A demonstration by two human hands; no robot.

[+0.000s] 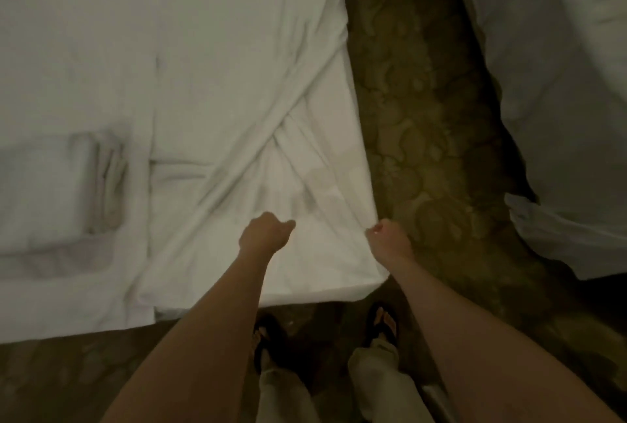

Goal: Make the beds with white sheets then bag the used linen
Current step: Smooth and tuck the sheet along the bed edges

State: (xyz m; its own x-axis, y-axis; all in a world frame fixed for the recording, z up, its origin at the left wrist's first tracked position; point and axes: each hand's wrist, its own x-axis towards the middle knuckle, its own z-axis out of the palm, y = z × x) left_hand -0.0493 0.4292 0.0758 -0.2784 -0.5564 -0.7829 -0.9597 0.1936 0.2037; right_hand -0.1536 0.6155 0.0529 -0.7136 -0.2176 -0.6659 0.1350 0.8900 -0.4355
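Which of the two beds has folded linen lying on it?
The bed under both hands, left of the carpet aisle; folded linen lies on it, the other bed shows none.

Looks like a hotel-type bedroom. Two beds, near bed [169, 66] and second bed [559, 100], both in white linen, with a strip of patterned carpet [424, 134] between them. Folded white towels [61, 192] stacked on the near bed.
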